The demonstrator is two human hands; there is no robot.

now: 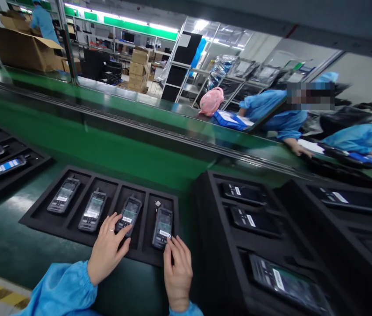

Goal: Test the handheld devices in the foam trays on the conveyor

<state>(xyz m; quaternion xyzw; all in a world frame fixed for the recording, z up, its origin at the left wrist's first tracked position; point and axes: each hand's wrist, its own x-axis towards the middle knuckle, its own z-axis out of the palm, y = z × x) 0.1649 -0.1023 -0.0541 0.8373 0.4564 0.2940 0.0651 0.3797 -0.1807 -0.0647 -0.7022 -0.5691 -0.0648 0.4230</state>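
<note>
A black foam tray [98,174] lies on the green bench, with dark rugged handsets with stubby antennas in its compartments. My left hand [109,248] has its fingers spread over the lower part of a handset [132,208] third from the left, thumb apart. My right hand [177,267] is by the lower right corner of the rightmost handset [164,219], fingertips at its edge and fingers stretched out. A small pale piece [158,203] lies above that handset. Two more handsets, one far left [66,193] and one beside it [94,208], lie face up with white labels.
Stacked black foam trays [205,206] with handsets rise at the right. Another tray [37,164] holds handsets with lit screens at the left. Behind a metal rail [133,118], co-workers in blue sit at the right. A pink fan [211,101] and a cardboard box [21,48] stand beyond.
</note>
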